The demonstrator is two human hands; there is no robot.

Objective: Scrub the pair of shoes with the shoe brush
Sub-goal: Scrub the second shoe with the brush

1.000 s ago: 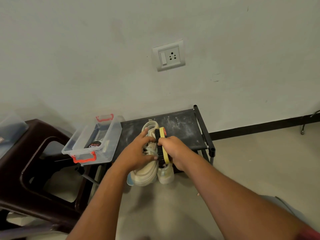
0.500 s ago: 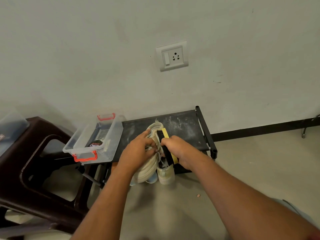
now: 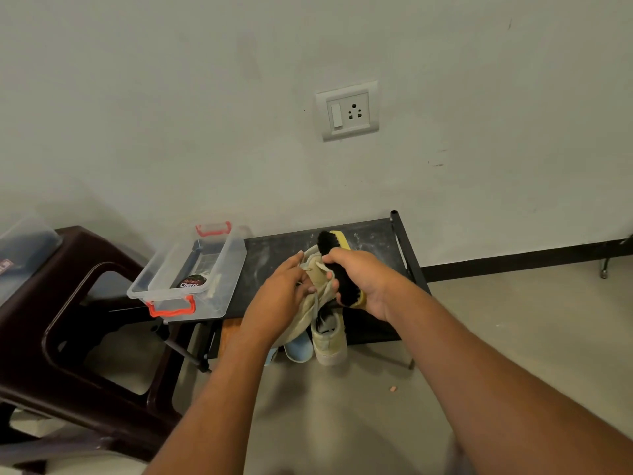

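My left hand (image 3: pixel 279 296) holds a cream sneaker (image 3: pixel 313 296) up in front of a low black rack, the shoe tilted on its side with its pale blue sole (image 3: pixel 299 351) toward the floor. My right hand (image 3: pixel 363 279) grips a yellow-backed shoe brush (image 3: pixel 337 265), its black bristles pressed against the held shoe. The second cream sneaker (image 3: pixel 329 341) stands on the floor just below, toe toward me.
The black rack (image 3: pixel 370 238) stands against the wall. A clear box with red handles (image 3: pixel 191 272) holding a polish tin sits on its left end. A dark brown plastic stool (image 3: pixel 68 303) is at left; another clear box (image 3: pixel 20 245) rests on it. Bare floor to the right.
The held shoe has turned onto its side and risen slightly. The brush has slid farther up along the shoe, away from me.
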